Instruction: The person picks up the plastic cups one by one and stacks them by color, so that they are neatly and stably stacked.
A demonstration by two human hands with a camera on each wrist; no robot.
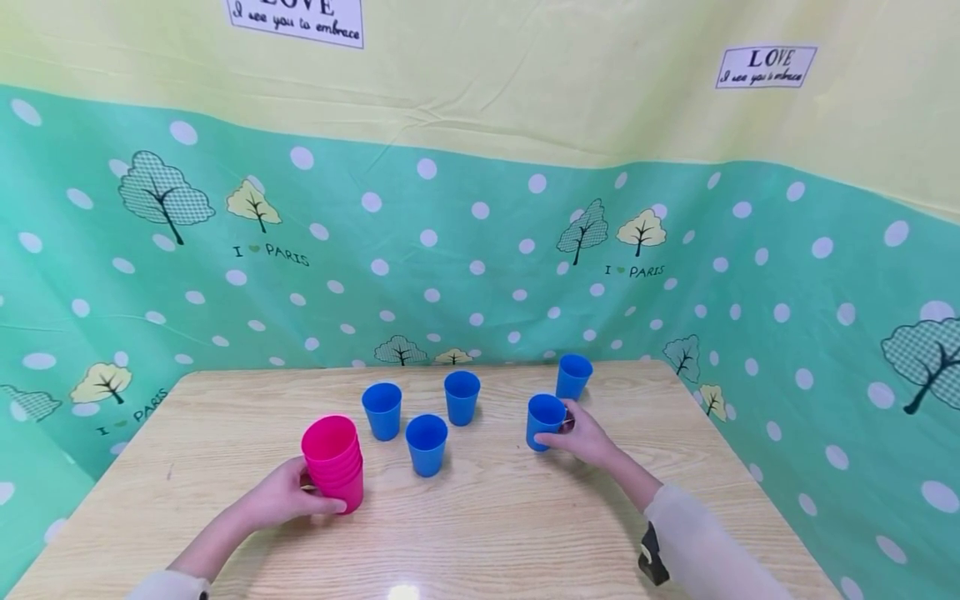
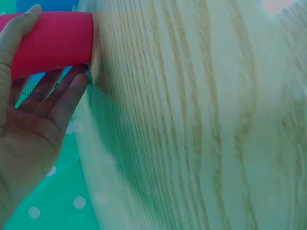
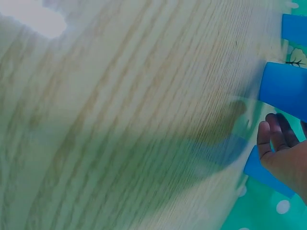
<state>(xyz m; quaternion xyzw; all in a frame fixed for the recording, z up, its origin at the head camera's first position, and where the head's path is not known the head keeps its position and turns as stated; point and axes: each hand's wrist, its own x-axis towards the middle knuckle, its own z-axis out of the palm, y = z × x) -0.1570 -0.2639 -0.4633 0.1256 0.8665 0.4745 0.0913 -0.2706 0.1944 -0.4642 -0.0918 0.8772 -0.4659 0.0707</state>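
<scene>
At lower left, the left grip (image 1: 283,497) curls round stacked pink cups (image 1: 337,472), the right grip (image 1: 587,438) round a right-of-centre blue cup (image 1: 540,427): seemingly a grasping step, wanting steadiness next.

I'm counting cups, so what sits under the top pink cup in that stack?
Under the top pink cup are more nested pink cups, their edges showing. Their insides are covered and cannot be seen.

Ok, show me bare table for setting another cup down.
The table is bare between the left hand and right hand, nearer than the three blue cups, and at back left, left of the pink cups. Crowded: among those three, and around the right hand's blue cup and the rearmost cup.
</scene>
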